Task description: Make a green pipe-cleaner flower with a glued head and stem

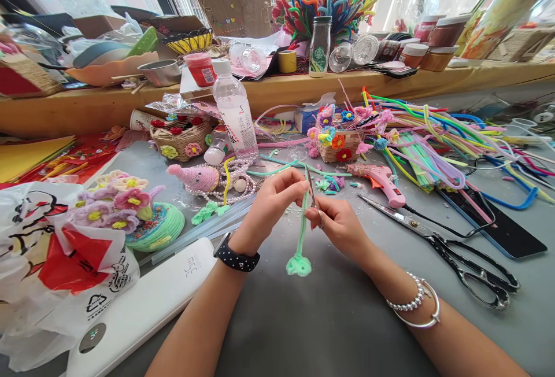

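My left hand (274, 199) pinches the upper end of a mint-green pipe cleaner (302, 229) between thumb and fingertips. From its lower end hangs a fuzzy green flower shape (299, 266), above the grey table. Small scissors (311, 189) are in my right hand (342, 225), with the fingers closed around the handles. Their blades point up beside the pipe cleaner near my left fingertips; whether they touch it I cannot tell. Just behind my hands lie green and purple pipe cleaner pieces (329, 184).
Large black-handled scissors (437, 238), a pink glue gun (381, 180) and a phone (498, 226) lie to the right, near a heap of pipe cleaners (433, 151). Leftward are a white power bank (151, 307), a plastic bag (56, 267) and a flower ornament (160, 226). A bottle (236, 117) stands behind.
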`<state>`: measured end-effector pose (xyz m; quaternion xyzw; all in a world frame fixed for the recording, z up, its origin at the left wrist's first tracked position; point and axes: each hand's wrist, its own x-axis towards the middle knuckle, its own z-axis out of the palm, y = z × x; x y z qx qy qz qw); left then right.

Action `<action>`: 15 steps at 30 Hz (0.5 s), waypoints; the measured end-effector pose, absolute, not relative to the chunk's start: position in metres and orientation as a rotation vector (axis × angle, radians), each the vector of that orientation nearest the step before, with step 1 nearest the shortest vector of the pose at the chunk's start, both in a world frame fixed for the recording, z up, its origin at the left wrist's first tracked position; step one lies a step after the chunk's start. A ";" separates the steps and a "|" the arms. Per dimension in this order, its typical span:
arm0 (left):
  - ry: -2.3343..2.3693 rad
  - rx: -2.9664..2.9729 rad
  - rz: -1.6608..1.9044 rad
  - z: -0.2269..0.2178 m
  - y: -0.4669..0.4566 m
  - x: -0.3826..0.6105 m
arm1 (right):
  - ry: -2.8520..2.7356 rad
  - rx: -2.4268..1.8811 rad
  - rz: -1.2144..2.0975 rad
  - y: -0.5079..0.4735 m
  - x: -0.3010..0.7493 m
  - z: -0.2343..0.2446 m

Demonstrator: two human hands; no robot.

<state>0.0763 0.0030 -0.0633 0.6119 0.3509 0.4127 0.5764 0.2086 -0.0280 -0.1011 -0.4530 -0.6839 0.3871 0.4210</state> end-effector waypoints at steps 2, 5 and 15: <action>0.817 1.432 0.971 -0.063 0.003 0.076 | -1.714 -1.136 0.965 -0.028 0.209 -0.101; 0.828 1.435 0.973 -0.063 0.003 0.076 | -1.709 -1.142 0.951 -0.029 0.209 -0.101; 0.858 1.434 0.969 -0.063 0.002 0.076 | -1.728 -1.124 0.960 -0.028 0.209 -0.104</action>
